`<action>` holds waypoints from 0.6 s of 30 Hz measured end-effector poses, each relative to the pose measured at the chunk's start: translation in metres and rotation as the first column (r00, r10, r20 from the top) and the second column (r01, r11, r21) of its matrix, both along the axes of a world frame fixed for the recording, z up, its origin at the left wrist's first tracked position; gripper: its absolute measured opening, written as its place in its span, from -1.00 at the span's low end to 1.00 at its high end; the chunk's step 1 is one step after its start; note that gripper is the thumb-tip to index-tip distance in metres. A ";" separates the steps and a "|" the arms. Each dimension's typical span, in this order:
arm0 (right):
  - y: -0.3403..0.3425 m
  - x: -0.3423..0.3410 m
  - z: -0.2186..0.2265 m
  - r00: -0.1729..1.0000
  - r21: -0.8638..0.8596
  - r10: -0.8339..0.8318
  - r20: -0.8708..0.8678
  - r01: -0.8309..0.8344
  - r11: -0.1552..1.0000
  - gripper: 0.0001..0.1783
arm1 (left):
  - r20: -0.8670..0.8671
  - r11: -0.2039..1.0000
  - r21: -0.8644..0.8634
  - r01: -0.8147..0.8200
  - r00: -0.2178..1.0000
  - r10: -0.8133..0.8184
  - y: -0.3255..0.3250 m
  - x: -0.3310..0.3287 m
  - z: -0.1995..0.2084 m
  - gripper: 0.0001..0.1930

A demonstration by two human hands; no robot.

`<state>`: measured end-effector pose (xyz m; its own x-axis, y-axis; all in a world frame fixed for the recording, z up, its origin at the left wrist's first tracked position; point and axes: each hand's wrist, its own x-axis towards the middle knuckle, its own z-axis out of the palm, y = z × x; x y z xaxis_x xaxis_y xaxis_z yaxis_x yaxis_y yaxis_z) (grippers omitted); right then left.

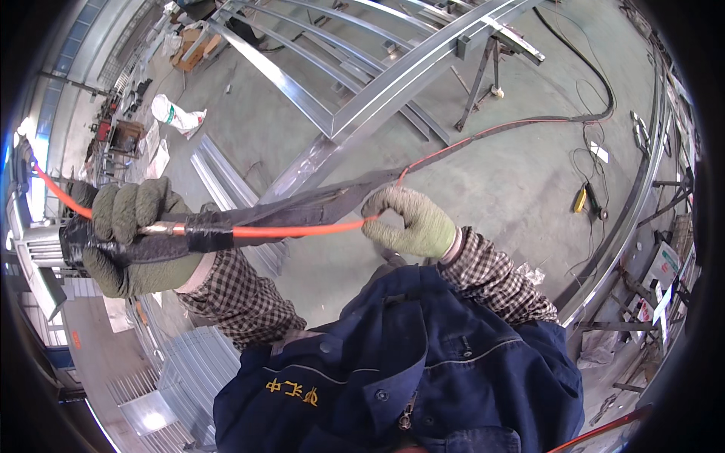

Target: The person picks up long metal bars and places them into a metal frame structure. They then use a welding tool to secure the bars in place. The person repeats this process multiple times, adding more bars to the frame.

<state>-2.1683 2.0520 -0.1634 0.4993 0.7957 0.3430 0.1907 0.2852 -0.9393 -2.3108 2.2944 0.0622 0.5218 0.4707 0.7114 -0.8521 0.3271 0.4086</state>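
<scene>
My left hand, in a grey-green knit glove, is wrapped round the black-taped handle of what looks like a welding torch. Its fingers also lie over an orange hose. Beside them a brass-coloured connector joins the hose, and black tape binds it to a thick black-sleeved cable. My right hand, gloved too, pinches the orange hose between thumb and fingers, where it bends toward the cable. At the far left, the hose runs up to a dark tool end, too small to make out.
A welded metal frame stands ahead on trestle legs. The cable trails right across the grey floor. A yellow-and-black tool lies there. Metal profiles, a white sack and stacked metal parts are at left.
</scene>
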 end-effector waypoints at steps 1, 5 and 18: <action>-0.011 -0.006 0.006 0.992 -0.029 0.083 -0.093 -0.086 0.996 -0.71 | 0.040 1.000 0.027 -0.010 0.999 0.009 -0.007 0.002 0.006 -0.29; -0.035 -0.020 0.033 1.000 -0.120 -0.002 -0.029 -0.002 0.993 -0.73 | 0.089 0.977 0.079 0.199 0.975 -0.205 -0.023 0.013 0.034 -0.29; -0.048 -0.005 0.092 0.963 0.092 -0.060 0.262 0.037 0.995 -0.17 | 0.078 0.908 0.169 0.383 0.913 -0.400 -0.045 0.034 0.052 -0.27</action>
